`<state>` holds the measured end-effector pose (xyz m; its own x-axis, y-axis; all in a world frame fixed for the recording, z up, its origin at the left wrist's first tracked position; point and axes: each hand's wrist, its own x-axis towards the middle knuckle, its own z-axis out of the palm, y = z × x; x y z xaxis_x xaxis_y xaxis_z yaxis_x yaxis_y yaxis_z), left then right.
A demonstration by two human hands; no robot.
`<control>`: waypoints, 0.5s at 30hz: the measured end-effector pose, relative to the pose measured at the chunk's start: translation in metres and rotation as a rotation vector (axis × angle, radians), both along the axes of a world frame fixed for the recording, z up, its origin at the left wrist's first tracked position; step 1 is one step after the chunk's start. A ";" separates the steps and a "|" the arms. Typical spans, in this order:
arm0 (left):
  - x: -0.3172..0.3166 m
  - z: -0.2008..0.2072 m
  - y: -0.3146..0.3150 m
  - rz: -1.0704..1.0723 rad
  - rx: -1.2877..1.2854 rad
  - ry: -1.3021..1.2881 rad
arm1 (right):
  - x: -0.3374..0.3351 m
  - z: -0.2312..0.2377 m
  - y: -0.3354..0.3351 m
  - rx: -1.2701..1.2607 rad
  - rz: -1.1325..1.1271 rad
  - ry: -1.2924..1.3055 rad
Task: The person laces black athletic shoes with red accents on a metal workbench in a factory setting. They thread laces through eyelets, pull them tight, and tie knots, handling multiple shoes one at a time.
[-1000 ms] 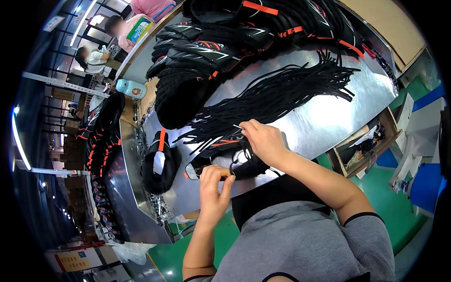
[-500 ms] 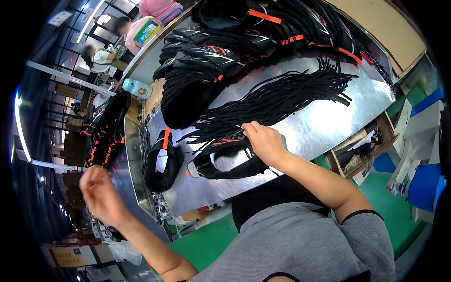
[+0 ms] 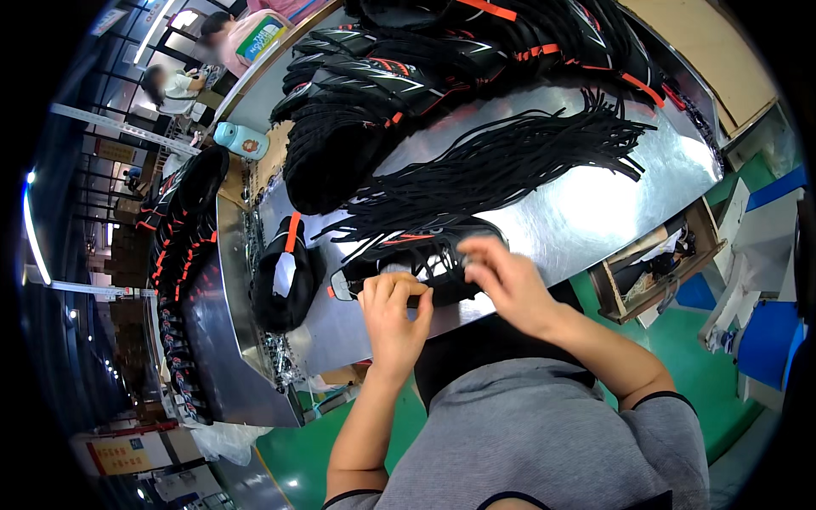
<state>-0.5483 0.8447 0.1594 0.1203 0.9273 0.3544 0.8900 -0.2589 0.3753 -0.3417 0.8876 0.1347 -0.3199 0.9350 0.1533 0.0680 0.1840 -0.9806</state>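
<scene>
The black shoe (image 3: 406,257) lies near the bench's front edge, with a heap of black laces (image 3: 501,166) just behind it, another shoe (image 3: 293,313) by the left edge and stacked shoes (image 3: 374,85) along the back. The left hand (image 3: 393,310) hides part of the shoe's near side, fingers bent toward the thumb; whether they pinch anything cannot be told. The right hand (image 3: 506,280), blurred, curls loosely at the other end, its hold unclear. The bench (image 3: 586,208) is shiny metal, the floor (image 3: 701,374) green
</scene>
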 end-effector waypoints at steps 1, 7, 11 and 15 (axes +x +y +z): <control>0.001 0.001 0.002 -0.005 -0.005 0.010 | -0.004 -0.006 -0.008 0.078 0.011 0.013; 0.001 0.001 0.003 0.058 -0.054 -0.024 | -0.014 -0.018 -0.021 0.055 0.078 -0.134; -0.002 -0.002 0.005 0.033 -0.021 -0.004 | -0.016 -0.013 -0.019 0.063 0.085 -0.153; -0.001 -0.001 0.007 0.048 -0.044 -0.034 | -0.021 -0.015 -0.017 0.076 0.090 -0.178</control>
